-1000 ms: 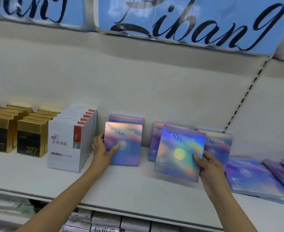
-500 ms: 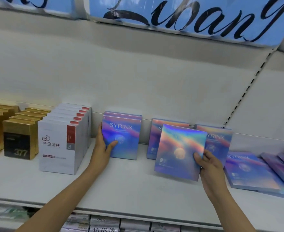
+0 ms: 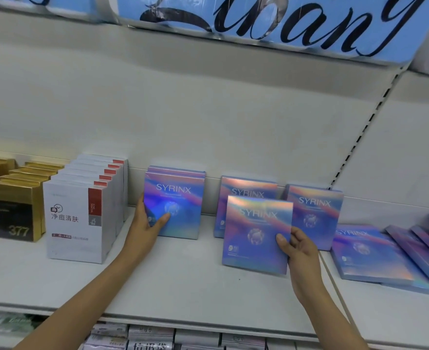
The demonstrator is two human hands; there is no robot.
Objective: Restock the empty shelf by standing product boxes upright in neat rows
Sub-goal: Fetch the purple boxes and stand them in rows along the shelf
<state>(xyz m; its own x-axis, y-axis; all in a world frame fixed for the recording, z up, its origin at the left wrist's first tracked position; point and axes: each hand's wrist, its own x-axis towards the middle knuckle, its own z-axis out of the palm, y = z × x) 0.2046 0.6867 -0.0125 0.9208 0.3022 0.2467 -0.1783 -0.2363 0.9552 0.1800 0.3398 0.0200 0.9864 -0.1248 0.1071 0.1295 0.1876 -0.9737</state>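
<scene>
- My left hand (image 3: 146,223) has stayed on the leftmost stack of SYRINX boxes (image 3: 174,203), thumb across the front face and fingers curled round the left edge. Over the last second that stack has gone from leaning to standing squarely against the back wall, so I judge that row set.
- My right hand (image 3: 298,251) pinches the held SYRINX box (image 3: 256,233) at its lower right edge, thumb on the front, fingers behind. The box has tipped closer to upright since a second ago and sits in front of the middle SYRINX box (image 3: 247,190), with the right SYRINX box (image 3: 314,210) just beside it. It looks ready to go down as the front of that row.
- I cannot tell whether the held box's bottom edge touches the white shelf (image 3: 183,281) or hangs just above it.
- My right fingers behind the box are hidden.
- The flat-lying SYRINX boxes (image 3: 375,253) at far right are cut off by the frame edge, so their number is unclear; these remain to be stood up.
- The gold 377 boxes (image 3: 16,210) run off the left edge; the white boxes (image 3: 82,213) stand in a neat row.
</scene>
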